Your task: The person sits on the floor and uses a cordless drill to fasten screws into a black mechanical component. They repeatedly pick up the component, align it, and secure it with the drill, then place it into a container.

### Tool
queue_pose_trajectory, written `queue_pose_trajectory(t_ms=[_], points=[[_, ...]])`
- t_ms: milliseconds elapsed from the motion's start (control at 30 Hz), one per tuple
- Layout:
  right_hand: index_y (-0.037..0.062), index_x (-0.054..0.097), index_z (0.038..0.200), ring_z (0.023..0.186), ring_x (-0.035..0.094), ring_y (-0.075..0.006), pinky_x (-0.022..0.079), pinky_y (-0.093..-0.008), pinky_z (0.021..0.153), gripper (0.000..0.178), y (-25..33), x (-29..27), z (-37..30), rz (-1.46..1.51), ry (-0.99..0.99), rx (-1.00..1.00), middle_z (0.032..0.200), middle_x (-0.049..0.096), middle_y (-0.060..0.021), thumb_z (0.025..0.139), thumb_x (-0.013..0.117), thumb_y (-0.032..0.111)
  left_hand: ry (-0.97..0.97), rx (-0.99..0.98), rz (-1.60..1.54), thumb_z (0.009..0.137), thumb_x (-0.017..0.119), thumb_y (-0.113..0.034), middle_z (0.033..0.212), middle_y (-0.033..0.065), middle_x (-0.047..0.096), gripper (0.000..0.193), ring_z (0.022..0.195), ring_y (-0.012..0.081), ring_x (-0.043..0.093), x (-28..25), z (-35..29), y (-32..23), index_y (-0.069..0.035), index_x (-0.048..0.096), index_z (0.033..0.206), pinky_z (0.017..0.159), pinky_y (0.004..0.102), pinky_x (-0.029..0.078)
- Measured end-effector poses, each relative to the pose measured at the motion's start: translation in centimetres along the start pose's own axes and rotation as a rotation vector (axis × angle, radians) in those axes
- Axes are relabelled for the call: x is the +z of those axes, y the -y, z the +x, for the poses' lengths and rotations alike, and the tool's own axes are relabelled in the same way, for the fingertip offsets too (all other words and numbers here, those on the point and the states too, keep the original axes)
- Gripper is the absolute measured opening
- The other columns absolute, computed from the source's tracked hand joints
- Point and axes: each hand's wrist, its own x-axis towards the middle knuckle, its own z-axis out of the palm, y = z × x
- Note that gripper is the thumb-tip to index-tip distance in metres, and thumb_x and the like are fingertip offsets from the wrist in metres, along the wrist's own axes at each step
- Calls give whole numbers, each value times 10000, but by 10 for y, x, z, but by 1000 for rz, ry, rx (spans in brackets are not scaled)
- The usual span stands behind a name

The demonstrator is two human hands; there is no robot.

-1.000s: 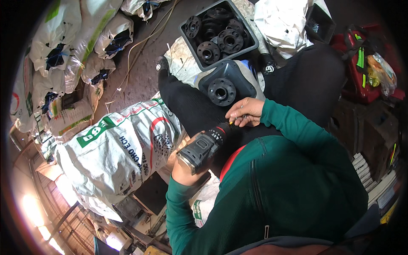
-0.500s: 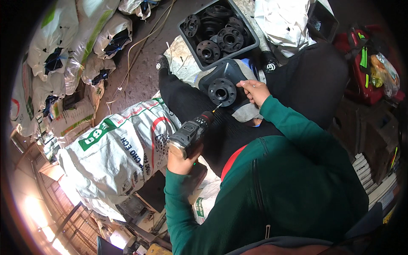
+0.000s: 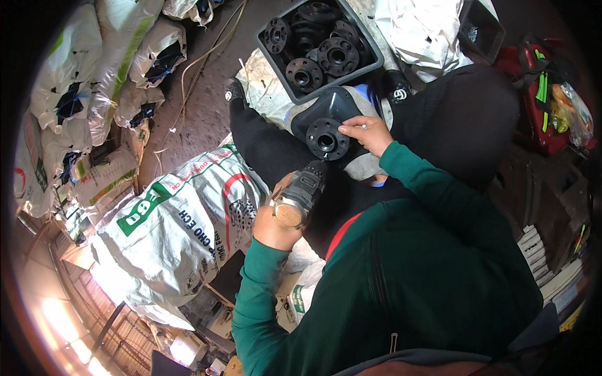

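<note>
Grey crate [image 3: 342, 84] sat just past black housing [image 3: 321, 108], seemingly for easy reach. Flanged hub [image 3: 337, 142] lay at housing's near edge, likely propped by it. Left hand [image 3: 276, 227] gripped cordless drill [image 3: 302, 190], presumably aimed hubward; right hand [image 3: 371, 135] pinched small bright piece [image 3: 364, 126] by hub rim. Counts: one each, plus at least five crated hubs [image 3: 330, 57].

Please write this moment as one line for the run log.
left hand: holding cordless drill | right hand: at black flange, contact unclear | grey bin: more flanges
</note>
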Motion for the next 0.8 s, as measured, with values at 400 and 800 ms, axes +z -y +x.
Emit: queue_pose_trajectory(t_ms=[400, 800], points=[[-9, 696, 974, 658, 550, -94, 439, -243, 610, 384, 2, 7, 2, -63, -44, -31, 755, 637, -34, 783, 767, 316, 79, -203, -105, 709, 644, 2, 1213, 158, 587, 533, 1110, 297, 591, 1, 13, -14, -35, 538, 1230, 950, 341, 460], [20, 726, 909, 642, 579, -111, 471, -272, 613, 339, -9, 6, 10, -241, -93, -343, 719, 660, -62, 770, 768, 326, -156, -199, -198, 739, 722, -30, 1039, 123, 661, 458, 924, 210, 650, 27, -22, 6, 2, 565, 1169, 820, 329, 514]])
